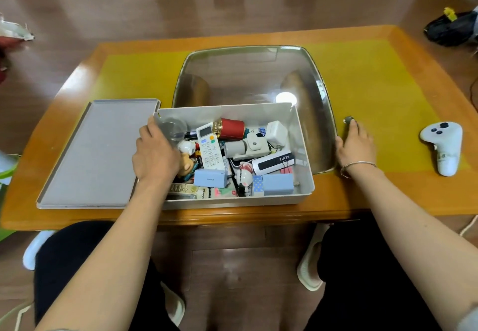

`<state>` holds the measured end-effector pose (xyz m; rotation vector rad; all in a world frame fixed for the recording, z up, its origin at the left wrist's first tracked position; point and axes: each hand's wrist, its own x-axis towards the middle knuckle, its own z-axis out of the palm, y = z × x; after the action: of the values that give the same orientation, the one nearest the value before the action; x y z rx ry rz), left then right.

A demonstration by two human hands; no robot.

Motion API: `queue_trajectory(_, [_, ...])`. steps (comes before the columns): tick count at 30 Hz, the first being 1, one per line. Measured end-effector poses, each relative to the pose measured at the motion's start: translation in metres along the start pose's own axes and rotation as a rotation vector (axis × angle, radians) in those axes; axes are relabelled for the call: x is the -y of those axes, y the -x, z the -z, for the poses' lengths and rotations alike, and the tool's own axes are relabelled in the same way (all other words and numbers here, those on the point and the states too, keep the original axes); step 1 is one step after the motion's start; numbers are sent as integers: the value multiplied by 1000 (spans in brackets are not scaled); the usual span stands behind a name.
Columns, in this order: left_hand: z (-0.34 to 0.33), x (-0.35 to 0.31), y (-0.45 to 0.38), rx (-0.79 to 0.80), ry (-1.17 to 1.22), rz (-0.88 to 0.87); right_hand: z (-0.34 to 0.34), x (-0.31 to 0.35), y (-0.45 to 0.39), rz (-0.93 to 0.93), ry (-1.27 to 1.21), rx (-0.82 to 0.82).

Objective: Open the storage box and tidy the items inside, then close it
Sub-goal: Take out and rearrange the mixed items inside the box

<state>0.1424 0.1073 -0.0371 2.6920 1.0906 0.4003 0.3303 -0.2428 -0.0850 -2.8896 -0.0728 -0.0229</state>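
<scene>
Sitting open near the front edge of the table [362, 196], the storage box [305, 175] is crowded with small things: a white remote control [210, 149] lying lengthwise in the middle, a red can [231, 128] on its side toward the back wall, a white charger [276, 131] in the back right corner, and a pale blue case [278, 184] at the front right. Its grey lid [95, 152] lies flat on the table, touching the box's left side. The left hand [157, 152] reaches down into the box's left end, forearm crossing the front wall, fingers curled round a clear plastic cup [172, 128] held against the back left corner. The right hand [357, 144] rests palm-down on the table just right of the box, its fingertips pinching a small grey round object [349, 119]. A bracelet [358, 165] circles that wrist. Further right, well apart, lies a white game controller [443, 144].
</scene>
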Motion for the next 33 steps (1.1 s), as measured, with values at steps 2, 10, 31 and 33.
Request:
queue_trajectory(2, [0,0,1,0,-21,-3,1,3,4,53,30,-78])
queue_trajectory(10, [-1,-1,2,13,-31,13,-1,6,16,86,-79,-104])
queue_trajectory(31, [-3,-2,4,-95,-93,-79,21,49,20,108,-616,-143])
queue_trajectory(33, [-1,-4,5,-140,-63,-112,29,56,23,120,-687,-185])
